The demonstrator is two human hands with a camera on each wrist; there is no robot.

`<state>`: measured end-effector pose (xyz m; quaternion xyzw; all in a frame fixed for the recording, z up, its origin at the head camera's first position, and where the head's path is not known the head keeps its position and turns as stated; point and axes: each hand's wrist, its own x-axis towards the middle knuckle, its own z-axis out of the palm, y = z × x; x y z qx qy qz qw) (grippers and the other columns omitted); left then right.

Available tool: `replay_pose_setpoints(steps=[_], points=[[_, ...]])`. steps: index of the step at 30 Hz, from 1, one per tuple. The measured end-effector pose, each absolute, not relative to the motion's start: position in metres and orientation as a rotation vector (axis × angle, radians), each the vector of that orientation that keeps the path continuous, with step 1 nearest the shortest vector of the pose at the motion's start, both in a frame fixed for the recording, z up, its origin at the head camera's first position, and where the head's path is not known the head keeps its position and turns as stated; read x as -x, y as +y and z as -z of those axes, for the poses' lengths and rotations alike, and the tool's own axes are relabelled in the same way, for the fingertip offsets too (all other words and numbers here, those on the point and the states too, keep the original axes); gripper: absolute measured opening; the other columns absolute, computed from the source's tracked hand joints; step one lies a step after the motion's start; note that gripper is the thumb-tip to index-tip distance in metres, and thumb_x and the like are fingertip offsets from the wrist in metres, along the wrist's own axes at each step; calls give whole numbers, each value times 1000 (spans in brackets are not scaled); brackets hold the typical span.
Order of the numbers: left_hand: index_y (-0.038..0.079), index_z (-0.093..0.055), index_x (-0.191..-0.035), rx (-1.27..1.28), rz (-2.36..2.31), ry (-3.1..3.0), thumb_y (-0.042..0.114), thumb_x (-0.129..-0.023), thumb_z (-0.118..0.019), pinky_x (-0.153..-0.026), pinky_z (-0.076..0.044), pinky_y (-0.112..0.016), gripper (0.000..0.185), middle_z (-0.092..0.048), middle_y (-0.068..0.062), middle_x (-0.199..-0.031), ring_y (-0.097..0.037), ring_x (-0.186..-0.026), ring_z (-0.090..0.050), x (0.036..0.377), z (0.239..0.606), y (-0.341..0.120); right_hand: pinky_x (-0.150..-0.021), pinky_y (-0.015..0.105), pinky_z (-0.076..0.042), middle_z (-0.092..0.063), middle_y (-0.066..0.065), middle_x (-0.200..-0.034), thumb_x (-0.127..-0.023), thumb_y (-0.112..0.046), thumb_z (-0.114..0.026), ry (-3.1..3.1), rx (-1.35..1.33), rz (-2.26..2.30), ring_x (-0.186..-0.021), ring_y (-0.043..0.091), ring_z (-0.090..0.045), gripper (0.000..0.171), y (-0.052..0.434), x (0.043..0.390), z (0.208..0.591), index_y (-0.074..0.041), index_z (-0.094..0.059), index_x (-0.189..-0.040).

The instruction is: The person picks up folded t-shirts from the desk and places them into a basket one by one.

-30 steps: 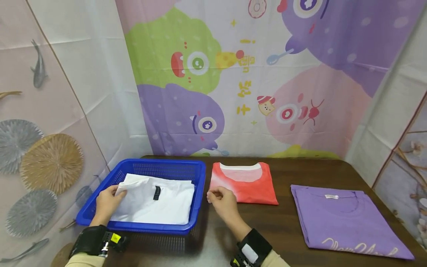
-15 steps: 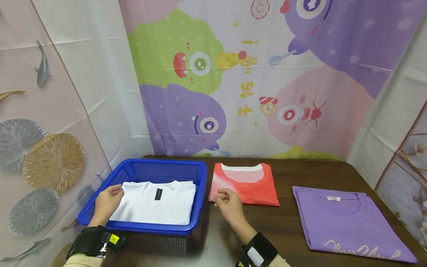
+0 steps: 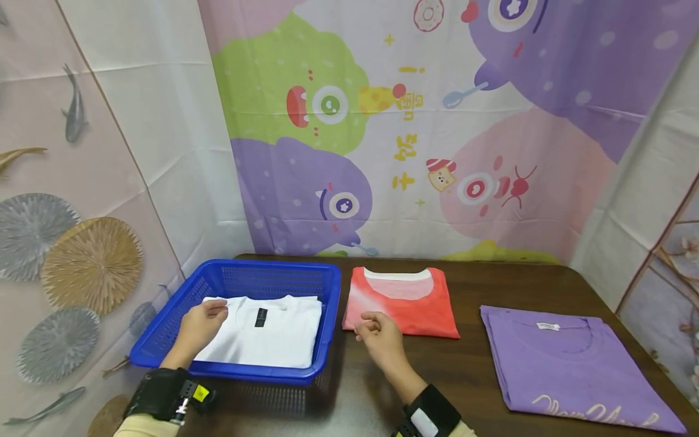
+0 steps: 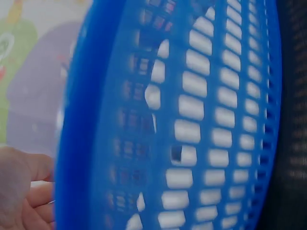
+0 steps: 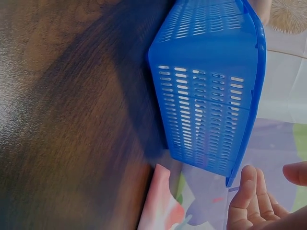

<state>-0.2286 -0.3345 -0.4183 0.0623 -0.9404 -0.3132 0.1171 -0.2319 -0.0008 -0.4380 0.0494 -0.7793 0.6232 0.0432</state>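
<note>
The left hand (image 3: 201,320) rests with relaxed, loosely bent fingers on the left edge of the folded white T-shirt (image 3: 270,331), which lies inside the blue plastic basket (image 3: 240,280) at about 9 o'clock on the dark wooden tabletop (image 3: 480,382). The right hand (image 3: 379,332) hovers just right of the basket with its fingers loosely curled around nothing, its fingertips at the near left corner of the folded red T-shirt (image 3: 406,300). A purple T-shirt (image 3: 568,364) lies flat at about 3 o'clock, well apart from both hands.
</note>
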Motion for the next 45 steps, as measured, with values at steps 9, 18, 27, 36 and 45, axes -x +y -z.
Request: replay_pose_setpoints(steps=[9,18,27,36,45], points=[[-11,-65,-107,407,916,-3035,13,-89,-61,-79,-56,-40,30,-73,-22,-97,-33,-90,-70,236,417,-268,-60,17,-49,-70,27,-83,-86,-2,-63,-2382,-118,-1960,-70,28,-70,25,3,232,440,12,-63,-107],[-8,-68,-104,560,793,-3283,18,-88,-64,-88,-53,-42,31,-73,-20,-100,-33,-96,-68,241,430,-235,-62,19,-52,-71,28,-86,-86,-3,-64,-2379,-95,-1977,-70,24,-71,26,8,228,440,11,-63,-108],[0,-74,-89,618,668,-3230,22,-86,-65,-69,-47,-25,24,-75,-9,-82,-12,-72,-60,242,442,-231,-56,17,-50,-72,25,-86,-88,-6,-61,-2383,-63,-2019,-67,14,-68,28,11,228,445,11,-61,-111],[2,-76,-83,648,689,-3169,20,-86,-65,-63,-44,-22,22,-76,-9,-79,-10,-68,-60,242,448,-231,-59,19,-51,-72,23,-87,-88,-4,-60,-2390,-27,-2037,-65,9,-66,26,16,226,446,10,-62,-110],[2,-76,-87,683,679,-3136,19,-87,-63,-67,-47,-24,22,-76,-8,-82,-15,-74,-65,243,447,-232,-60,19,-52,-72,21,-86,-89,-6,-62,-2411,10,-2032,-66,9,-65,26,23,227,449,10,-62,-110]])
